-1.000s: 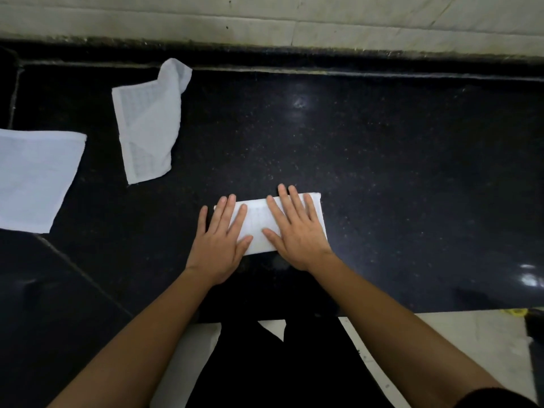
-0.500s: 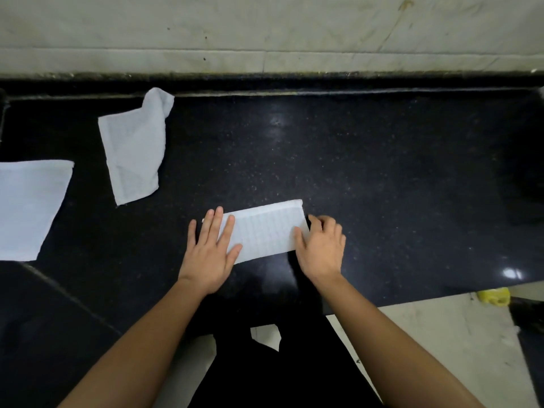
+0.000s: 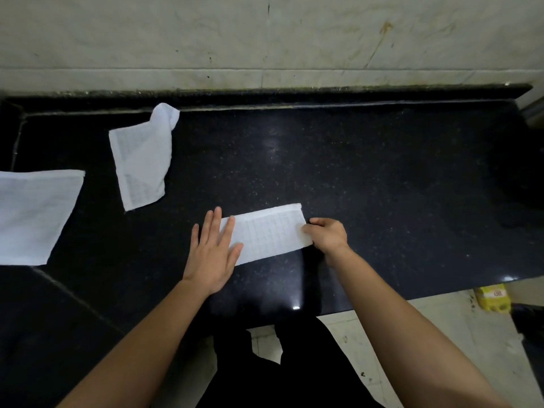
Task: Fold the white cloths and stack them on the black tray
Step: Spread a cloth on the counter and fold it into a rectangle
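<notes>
A white cloth folded into a long strip [image 3: 269, 233] lies on the black counter in front of me. My left hand [image 3: 213, 251] rests flat on its left end, fingers spread. My right hand [image 3: 326, 234] pinches the strip's right end between thumb and fingers. A rumpled white cloth [image 3: 142, 156] lies at the back left. Another white cloth [image 3: 34, 214] lies spread flat at the far left, cut off by the frame edge. No black tray is visible.
The black stone counter [image 3: 382, 187] runs to the right, ending at a pale tiled wall [image 3: 265, 39] behind. Its front edge is near my body. A yellow object [image 3: 493, 297] sits on the light floor at lower right.
My right hand slid off the top of the folded strip to its right end and closed on it. The left hand stayed flat on the left end. The view shifted right.
</notes>
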### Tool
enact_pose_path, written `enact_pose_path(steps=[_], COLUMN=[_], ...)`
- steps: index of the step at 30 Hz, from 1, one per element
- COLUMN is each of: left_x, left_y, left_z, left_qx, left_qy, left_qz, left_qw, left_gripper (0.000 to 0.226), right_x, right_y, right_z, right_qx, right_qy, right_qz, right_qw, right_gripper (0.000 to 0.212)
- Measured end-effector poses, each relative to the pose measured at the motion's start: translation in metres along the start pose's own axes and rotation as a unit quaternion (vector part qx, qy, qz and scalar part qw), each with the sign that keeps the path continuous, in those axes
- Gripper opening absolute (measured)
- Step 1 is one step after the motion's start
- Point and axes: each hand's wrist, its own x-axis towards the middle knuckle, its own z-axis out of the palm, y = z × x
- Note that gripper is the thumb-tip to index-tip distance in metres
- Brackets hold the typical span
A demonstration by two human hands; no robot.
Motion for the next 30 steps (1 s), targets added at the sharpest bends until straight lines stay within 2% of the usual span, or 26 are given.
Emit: enact_pose_path(steps=[2,4,7,10,12,15,19,24,30], left_x=[-0.009,-0.012,-0.007,-0.005,-0.005,-0.005,-0.007,-0.006,-0.009], left_y=[0.009,0.017,0.016,0.009,0.003,-0.007,-0.017,-0.023,-0.025], left_z=[-0.009,-0.014,-0.027,-0.042,-0.047,-0.049,-0.051,-0.049,-0.044], left_qx=[-0.110,-0.253,-0.483,-0.637,-0.680,-0.706,-0.740,-0.742,-0.745], left_qy=[0.069,0.110,0.073,0.039,0.019,-0.005,-0.030,-0.038,-0.037], left_qz=[-0.054,-0.164,-0.312,-0.365,-0.363,-0.354,-0.343,-0.340,-0.334], left_qw=[0.990,0.947,0.815,0.678,0.637,0.614,0.578,0.577,0.576], left_gripper=[0.064,0.060,0.060,0.052,0.055,0.061,0.065,0.067,0.065], right_x=[0.000,-0.003,-0.007,-0.012,-0.019,-0.034,-0.056,-0.071,-0.074], right_y=[-0.003,-0.009,-0.015,-0.018,-0.022,-0.028,-0.033,-0.028,-0.014], right_z=[-0.001,-0.003,-0.003,0.008,0.021,0.049,0.090,0.128,0.137], right_qx=[0.064,0.103,0.112,0.116,0.099,0.030,-0.100,-0.184,-0.186], right_qy=[-0.030,-0.066,-0.105,-0.109,-0.102,-0.110,-0.121,-0.146,-0.191], right_qz=[0.031,0.051,0.055,0.012,-0.043,-0.126,-0.217,-0.224,-0.218], right_qw=[0.997,0.991,0.987,0.987,0.989,0.986,0.963,0.946,0.939], right_gripper=[0.025,0.017,0.017,0.018,0.016,0.013,0.018,0.029,0.037])
